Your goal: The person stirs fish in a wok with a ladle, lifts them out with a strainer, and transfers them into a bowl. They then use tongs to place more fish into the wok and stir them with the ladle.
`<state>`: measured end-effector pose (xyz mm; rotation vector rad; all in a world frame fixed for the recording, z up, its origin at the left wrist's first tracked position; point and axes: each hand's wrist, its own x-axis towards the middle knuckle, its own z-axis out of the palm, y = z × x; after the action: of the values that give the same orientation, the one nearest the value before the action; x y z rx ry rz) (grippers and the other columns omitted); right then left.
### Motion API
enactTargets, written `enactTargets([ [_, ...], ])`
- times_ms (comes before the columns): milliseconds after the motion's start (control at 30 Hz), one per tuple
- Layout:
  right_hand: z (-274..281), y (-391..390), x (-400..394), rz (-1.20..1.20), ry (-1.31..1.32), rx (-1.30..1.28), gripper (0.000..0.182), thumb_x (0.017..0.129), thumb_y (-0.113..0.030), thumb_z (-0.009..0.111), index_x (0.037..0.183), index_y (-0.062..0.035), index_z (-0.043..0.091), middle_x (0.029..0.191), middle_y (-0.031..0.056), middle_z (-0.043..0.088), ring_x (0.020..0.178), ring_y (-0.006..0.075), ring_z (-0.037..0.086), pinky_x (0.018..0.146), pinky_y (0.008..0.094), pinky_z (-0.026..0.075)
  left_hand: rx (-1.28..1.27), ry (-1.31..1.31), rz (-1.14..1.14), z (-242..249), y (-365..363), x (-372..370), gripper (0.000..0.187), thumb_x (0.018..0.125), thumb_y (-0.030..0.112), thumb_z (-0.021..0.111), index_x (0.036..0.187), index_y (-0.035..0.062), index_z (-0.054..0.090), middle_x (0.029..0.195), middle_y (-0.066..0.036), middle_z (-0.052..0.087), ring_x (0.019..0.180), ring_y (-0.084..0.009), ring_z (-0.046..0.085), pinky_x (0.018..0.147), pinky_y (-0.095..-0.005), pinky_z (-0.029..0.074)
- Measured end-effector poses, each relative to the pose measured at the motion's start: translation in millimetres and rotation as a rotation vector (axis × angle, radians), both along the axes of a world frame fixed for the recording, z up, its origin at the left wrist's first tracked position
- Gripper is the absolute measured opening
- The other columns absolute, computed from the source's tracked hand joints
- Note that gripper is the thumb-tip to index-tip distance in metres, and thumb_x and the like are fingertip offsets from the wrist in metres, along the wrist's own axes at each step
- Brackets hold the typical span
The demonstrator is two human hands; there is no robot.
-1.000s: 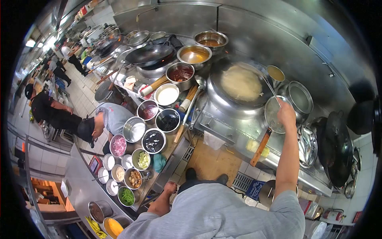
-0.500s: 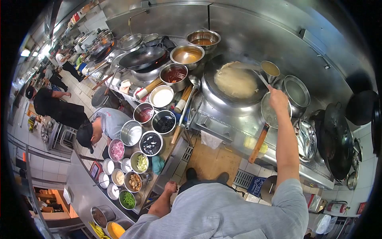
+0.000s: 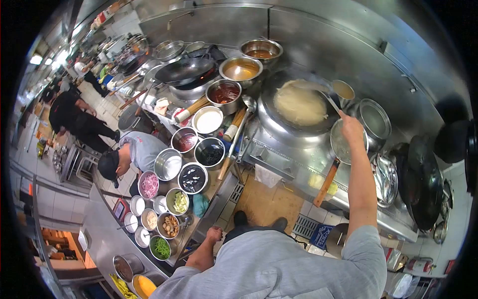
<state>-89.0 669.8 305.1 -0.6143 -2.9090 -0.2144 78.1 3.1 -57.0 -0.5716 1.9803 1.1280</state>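
Observation:
My right hand [image 3: 352, 130] grips the handle of a metal spatula [image 3: 331, 102], whose broad head reaches into a wok [image 3: 269, 102] on the stove. Pale, foamy liquid or batter [image 3: 301, 103] covers much of the wok's bottom; steam or blur partly hides the spatula's head. Under my right forearm rests a round strainer [image 3: 343, 142] with a wooden handle [image 3: 326, 183]. My left hand [image 3: 214, 234] hangs by my waist, curled into a fist with nothing visible in it, near the corner of the ingredient counter [image 3: 102, 226].
Left of me stand several bowls with sauces [image 3: 224, 92], onions [image 3: 149, 185] and chopped greens [image 3: 161, 247]. A tray of fish [image 3: 384, 179] and a large dark wok [image 3: 423, 184] lie at right. A co-worker in a cap [image 3: 142, 152] bends beside the counter; others stand farther back.
The whole view has shifted slightly right and down. My right hand still holds the spatula in the wok. A co-worker in black at the far left has changed posture.

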Motion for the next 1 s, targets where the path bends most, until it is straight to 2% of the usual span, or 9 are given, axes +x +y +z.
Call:
enactTargets([
  [67,-25,13,5,0.016,0.019,-0.01,0.061,0.083,-0.005,0.052,0.139,-0.0282,0.054,0.094,0.0199,0.07,0.089,0.0374,0.069,0.078,0.0506,0.054,0.124,-0.033,0.007,-51,-20,-2,0.029,0.088,0.023,0.051,0.082,0.0016,0.068,0.071,-0.012,0.068,0.059,-0.0214,0.065,0.059,-0.0354,0.055],
  [200,-22,-10,25,-0.029,-0.031,-0.107,0.063,0.078,-0.005,0.055,0.138,-0.0267,0.056,0.099,0.0212,0.069,0.094,0.0384,0.067,0.079,0.052,0.053,-0.101,0.087,-0.153,-27,-8,6,0.028,0.086,0.023,0.05,0.075,0.0025,0.067,0.066,-0.011,0.068,0.058,-0.0213,0.065,0.058,-0.0372,0.053],
  [267,-15,-17,31,0.013,-0.042,-0.07,0.063,0.078,-0.004,0.054,0.137,-0.0247,0.057,0.101,0.0219,0.069,0.096,0.039,0.067,0.081,0.0516,0.053,-0.128,0.088,-0.154,-19,-7,11,0.028,0.084,0.022,0.05,0.072,0.0026,0.066,0.065,-0.01,0.067,0.058,-0.0212,0.065,0.058,-0.0379,0.052],
  [367,13,-23,38,0.03,-0.05,-0.109,0.059,0.077,-0.003,0.053,0.133,-0.0208,0.06,0.104,0.0232,0.068,0.1,0.0398,0.066,0.085,0.0503,0.052,0.062,0.018,-0.028,-38,-22,14,0.028,0.085,0.023,0.051,0.08,0.0025,0.069,0.067,-0.011,0.068,0.058,-0.0215,0.066,0.059,-0.0367,0.052],
  [500,40,-3,36,-0.009,-0.075,-0.187,0.056,0.078,-0.003,0.056,0.13,-0.0207,0.063,0.118,0.0174,0.066,0.109,0.0361,0.063,0.093,0.0468,0.05,-0.076,0.041,-0.035,-16,-15,17,0.031,0.085,0.024,0.053,0.095,0.0011,0.07,0.07,-0.012,0.068,0.06,-0.0213,0.066,0.057,-0.0363,0.052],
  [567,45,9,36,0.073,0.03,-0.237,0.054,0.079,-0.001,0.051,0.128,-0.0178,0.064,0.119,0.0192,0.065,0.11,0.0384,0.062,0.093,0.0468,0.049,-0.097,0.022,-0.03,-22,-15,17,0.034,0.085,0.024,0.053,0.102,0.0003,0.07,0.071,-0.012,0.068,0.061,-0.0212,0.066,0.056,-0.0364,0.052],
  [667,52,1,26,0.086,0.105,-0.249,0.053,0.078,0.001,0.048,0.126,-0.0151,0.066,0.114,0.0229,0.066,0.107,0.0415,0.062,0.091,0.0469,0.049,0.169,-0.09,0.058,-63,-32,13,0.031,0.086,0.024,0.054,0.099,-0.0006,0.069,0.071,-0.012,0.067,0.061,-0.0215,0.066,0.055,-0.0363,0.053],
  [767,40,-11,8,0.035,0.129,-0.218,0.058,0.078,0.0,0.05,0.132,-0.0187,0.062,0.113,0.0228,0.066,0.105,0.0402,0.063,0.091,0.0481,0.05,0.267,-0.143,0.115,-52,-26,11,0.028,0.088,0.023,0.054,0.095,-0.0002,0.068,0.071,-0.011,0.067,0.061,-0.0222,0.065,0.055,-0.0366,0.055],
  [1000,12,-28,-22,-0.061,0.066,-0.212,0.059,0.081,-0.004,0.054,0.138,-0.0219,0.055,0.111,0.0201,0.068,0.103,0.0383,0.066,0.09,0.0496,0.052,0.012,-0.001,0.0,-19,0,7,0.024,0.091,0.021,0.052,0.088,0.001,0.066,0.07,-0.01,0.065,0.059,-0.0218,0.064,0.054,-0.0373,0.055],
])
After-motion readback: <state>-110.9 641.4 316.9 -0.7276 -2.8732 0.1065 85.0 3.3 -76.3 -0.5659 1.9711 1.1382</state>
